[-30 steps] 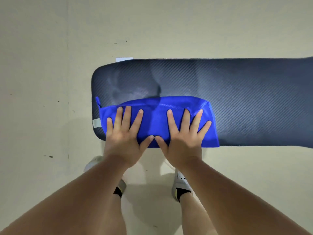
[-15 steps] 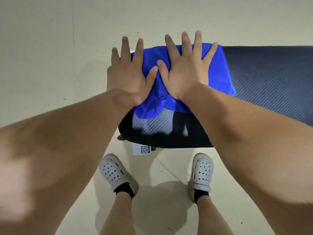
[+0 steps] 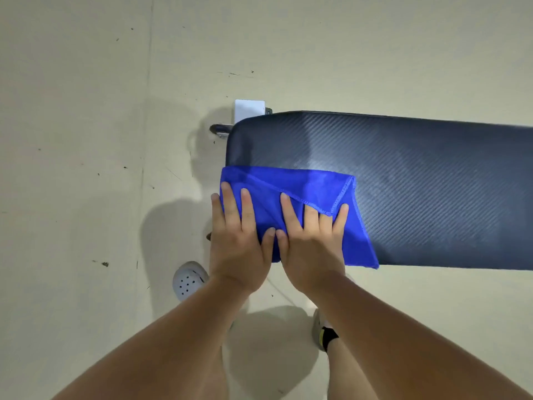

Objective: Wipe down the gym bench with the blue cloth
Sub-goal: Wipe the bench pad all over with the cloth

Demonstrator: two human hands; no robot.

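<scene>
Head view: folded blue microfibre cloth (image 3: 302, 186) lies on the lower-left end of the dark padded, weave-textured gym bench (image 3: 418, 183). Left hand (image 3: 236, 243) & right hand (image 3: 313, 246) press it flat, fingers straight, thumbs touching. Bench's long axis runs to frame right, so the rest of the pad is prob. next; right hand nearer.

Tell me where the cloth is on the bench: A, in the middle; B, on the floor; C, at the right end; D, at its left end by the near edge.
D: the cloth lies over the bench's left end along the near edge, with the left hand and right hand pressing flat on it.
</scene>
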